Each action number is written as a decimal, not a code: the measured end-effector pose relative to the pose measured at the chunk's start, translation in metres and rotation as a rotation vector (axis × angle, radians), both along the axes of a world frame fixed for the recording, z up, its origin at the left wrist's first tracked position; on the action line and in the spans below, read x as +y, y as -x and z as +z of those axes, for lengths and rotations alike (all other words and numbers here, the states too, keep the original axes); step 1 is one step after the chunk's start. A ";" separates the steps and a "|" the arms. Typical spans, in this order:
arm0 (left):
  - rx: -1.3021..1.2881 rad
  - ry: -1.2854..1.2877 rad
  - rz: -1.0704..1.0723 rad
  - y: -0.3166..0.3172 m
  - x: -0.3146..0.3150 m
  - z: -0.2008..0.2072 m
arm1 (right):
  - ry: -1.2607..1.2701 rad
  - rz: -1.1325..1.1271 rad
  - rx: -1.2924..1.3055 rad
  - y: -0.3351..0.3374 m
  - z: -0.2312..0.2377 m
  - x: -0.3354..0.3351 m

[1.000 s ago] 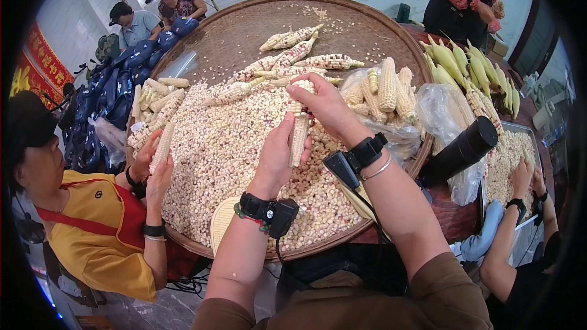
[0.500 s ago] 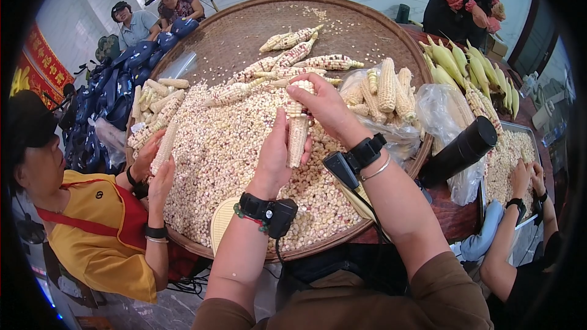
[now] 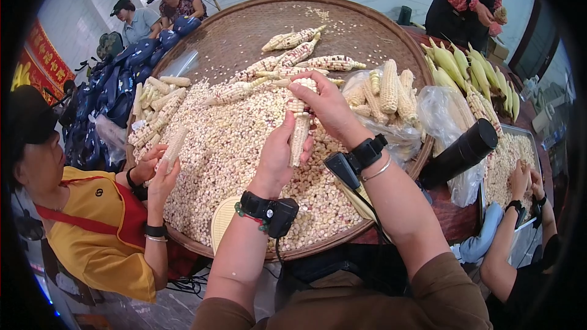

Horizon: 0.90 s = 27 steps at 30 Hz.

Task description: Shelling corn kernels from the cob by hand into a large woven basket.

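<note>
Corn, front and centre: a pale, half-stripped cob of dried maize (image 3: 299, 128) stands nearly upright over the big round woven bamboo tray (image 3: 391, 30), above the heap of loose white kernels (image 3: 232, 165). The left hand (image 3: 278, 159) is closed around the cob's lower half, thumb pressing its side. The right hand (image 3: 327, 107) is clamped on the top end, fingers curled over the rows that still carry grain. Both wrists wear black strap-on devices.

Judging by the look of it, this cob is light, stiff and dry, rough enough not to slip; the bare lower core makes the safe hold, while kernels up top should pop loose under a thumb.

Just beyond the hands lie more speckled cobs (image 3: 293, 55), and a clear plastic bag of whole yellowish ears (image 3: 385, 91) sits right beside the right hand. At the tray's left edge, a co-worker in a yellow shirt with a red apron (image 3: 98, 232) grips another cob.
</note>
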<state>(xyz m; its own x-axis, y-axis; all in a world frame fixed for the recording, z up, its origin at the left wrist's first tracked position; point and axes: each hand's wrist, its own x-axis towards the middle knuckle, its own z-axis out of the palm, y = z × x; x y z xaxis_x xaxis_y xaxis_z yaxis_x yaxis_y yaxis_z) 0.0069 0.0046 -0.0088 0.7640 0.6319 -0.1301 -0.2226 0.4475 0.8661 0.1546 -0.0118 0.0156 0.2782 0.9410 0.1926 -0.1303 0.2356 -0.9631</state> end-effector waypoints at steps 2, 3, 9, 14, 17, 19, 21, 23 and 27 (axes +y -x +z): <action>-0.012 0.012 0.005 0.001 0.000 0.000 | 0.024 0.007 0.020 0.000 0.001 0.000; -0.027 0.017 0.002 0.001 0.000 0.001 | 0.024 0.009 0.021 0.001 0.000 0.001; -0.089 0.101 -0.021 -0.003 -0.004 0.004 | 0.006 -0.011 0.134 -0.007 -0.001 0.001; 0.012 0.048 0.035 -0.002 0.000 0.003 | -0.036 -0.180 -0.090 -0.005 -0.006 0.005; 0.223 -0.192 0.017 -0.006 -0.009 0.006 | -0.024 -0.186 -0.095 -0.008 -0.011 0.007; 0.219 -0.233 0.053 -0.006 -0.012 0.006 | 0.039 -0.134 -0.003 -0.007 -0.008 0.005; 0.216 -0.273 0.094 -0.002 -0.012 0.006 | 0.024 -0.080 0.154 -0.001 0.000 0.004; 0.102 -0.151 0.081 0.001 -0.010 0.005 | -0.026 0.037 0.372 0.000 0.002 0.003; -0.055 -0.017 0.043 0.003 -0.008 0.005 | 0.119 0.170 0.256 -0.003 0.005 -0.001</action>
<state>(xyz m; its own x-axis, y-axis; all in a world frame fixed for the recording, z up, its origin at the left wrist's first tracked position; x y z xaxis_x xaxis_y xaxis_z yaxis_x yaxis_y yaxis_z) 0.0038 -0.0030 -0.0041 0.7417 0.6662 -0.0777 -0.2890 0.4220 0.8593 0.1577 -0.0124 0.0205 0.1402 0.9899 0.0224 -0.3992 0.0772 -0.9136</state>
